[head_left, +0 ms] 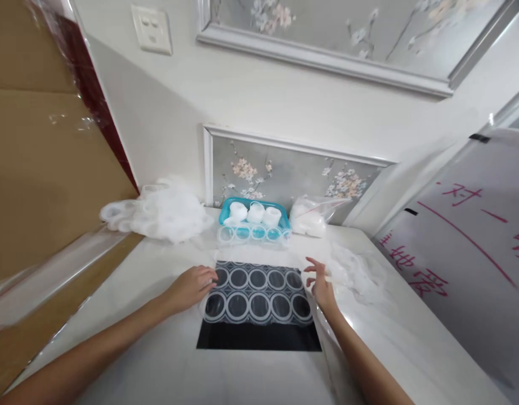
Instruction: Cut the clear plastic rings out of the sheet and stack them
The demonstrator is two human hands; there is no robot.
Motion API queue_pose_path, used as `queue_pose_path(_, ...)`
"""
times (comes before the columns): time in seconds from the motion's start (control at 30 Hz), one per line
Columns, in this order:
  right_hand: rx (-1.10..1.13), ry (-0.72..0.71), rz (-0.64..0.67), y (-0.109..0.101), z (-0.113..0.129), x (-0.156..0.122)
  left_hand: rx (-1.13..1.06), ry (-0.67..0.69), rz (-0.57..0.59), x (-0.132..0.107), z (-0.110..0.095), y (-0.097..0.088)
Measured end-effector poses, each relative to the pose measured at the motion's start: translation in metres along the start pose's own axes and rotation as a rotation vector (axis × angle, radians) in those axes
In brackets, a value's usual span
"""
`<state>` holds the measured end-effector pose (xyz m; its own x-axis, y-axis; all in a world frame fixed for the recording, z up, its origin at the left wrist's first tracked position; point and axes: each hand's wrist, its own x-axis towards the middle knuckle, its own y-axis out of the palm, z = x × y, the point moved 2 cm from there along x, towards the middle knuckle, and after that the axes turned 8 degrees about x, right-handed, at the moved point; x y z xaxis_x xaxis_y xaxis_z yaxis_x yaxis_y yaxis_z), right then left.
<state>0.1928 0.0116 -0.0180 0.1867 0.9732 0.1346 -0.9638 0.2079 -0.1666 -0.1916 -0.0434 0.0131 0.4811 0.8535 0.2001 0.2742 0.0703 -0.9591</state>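
A clear plastic tray [258, 295] with two rows of round cups lies on a black mat [259, 336] on the white table. My left hand [192, 286] rests at the tray's left edge with fingers curled onto it. My right hand [321, 283] is at the tray's right edge, fingers partly spread, with a thin pale stick-like thing against the palm. Behind it, a second clear cup tray [253, 233] lies in front of a turquoise tray [226, 211] that holds three white round containers [255, 212].
A heap of white plastic rings and film [158, 211] lies at the back left. A clear bag with white stuff [309, 218] sits at the back right, and crumpled film [356, 270] beside my right hand. A cardboard panel [40, 169] stands left, a whiteboard [466, 247] right.
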Motion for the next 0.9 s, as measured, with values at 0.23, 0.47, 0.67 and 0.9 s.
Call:
queue_pose_path(0.23, 0.287, 0.419, 0.391, 0.075, 0.039, -0.057, 0.221, 0.400, -0.158, -0.043, -0.078, 0.021)
queue_pose_path(0.47, 0.347, 0.387, 0.472, 0.111, 0.048, -0.073, 0.393, 0.382, -0.311, -0.064, -0.094, 0.039)
queue_pose_path(0.67, 0.381, 0.412, 0.627, 0.139, 0.042, -0.090, 0.405, 0.347, -0.274, -0.073, -0.101, 0.045)
queue_pose_path(0.9, 0.352, 0.351, 0.625, 0.149, 0.039, -0.094, 0.458, 0.306, -0.317, -0.073, -0.110, 0.042)
